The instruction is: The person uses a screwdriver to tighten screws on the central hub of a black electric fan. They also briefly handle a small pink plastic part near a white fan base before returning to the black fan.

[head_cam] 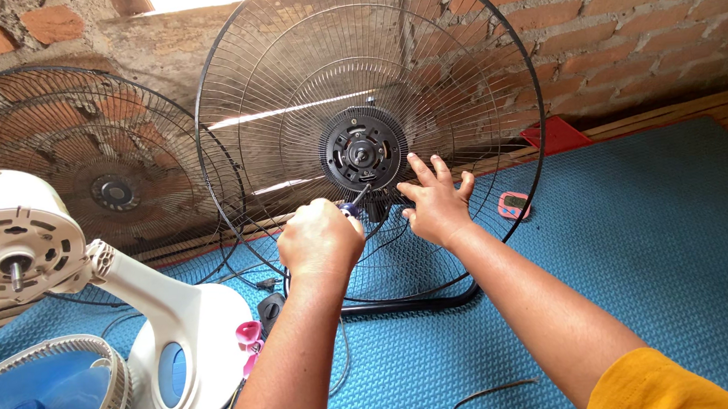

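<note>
— Fingers (331, 224) of the left hand (319, 237): clenched in a fist round a small tool with a dark blue handle (349, 207), only its tip showing above the knuckles.

— And on the right?

— Right hand (437, 206) released, fingers (424, 171) spread flat against the wires of the large round black wire fan guard (496, 135), just beside the black round plastic hub (363, 152) at its middle. Grasping nothing.

— Position of that guard?

— Standing upright on the blue textured mat (656, 235), leaning toward the rough red brick wall (624, 15). Tool tip held just under the hub, close to touching; actual contact impossible to tell.

— Around it?

— To the left, a second round black wire guard (78, 148), also upright against the wall. Nearer, a white plastic fan body with its bare motor housing and shaft (17, 246), tilted on a white stand (190, 345). Below that, a pale round grille over blue blades (44, 398), cut off by the lower left corner. Small pink plastic piece (249, 334) beside the stand. Black cable (480, 393) lying loose across the mat. Behind the right hand, a small pink open frame (513, 205) lying flat on the mat, and a red flat piece (557, 134) near the wooden planks (682, 110) along the wall. Yellow sleeve (658, 385) at the right forearm.
</note>
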